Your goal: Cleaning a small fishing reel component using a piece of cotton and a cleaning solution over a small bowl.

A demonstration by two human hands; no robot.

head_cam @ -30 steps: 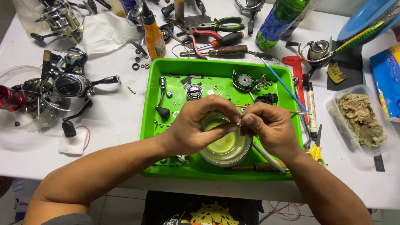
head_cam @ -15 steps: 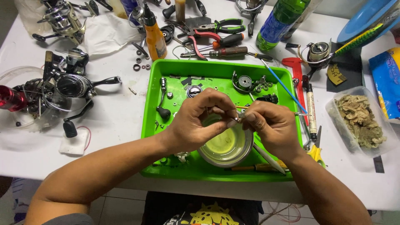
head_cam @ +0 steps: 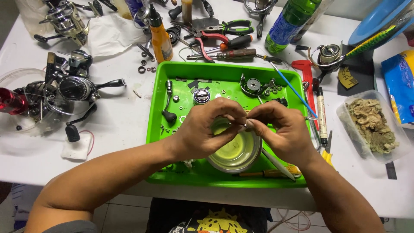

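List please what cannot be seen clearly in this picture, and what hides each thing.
Head view:
- The small metal part pinched between left hand and right hand: too small, covered by fingertips.
- The metal bowl of yellowish liquid: far rim hidden under both hands.
- The green bottle: top cut off by the upper edge.
- The tiny loose pieces in the green tray: too small to identify.

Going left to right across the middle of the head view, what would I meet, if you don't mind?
Red reel spool → black reel → left hand → right hand → marker pen → clear tub of brownish scraps.
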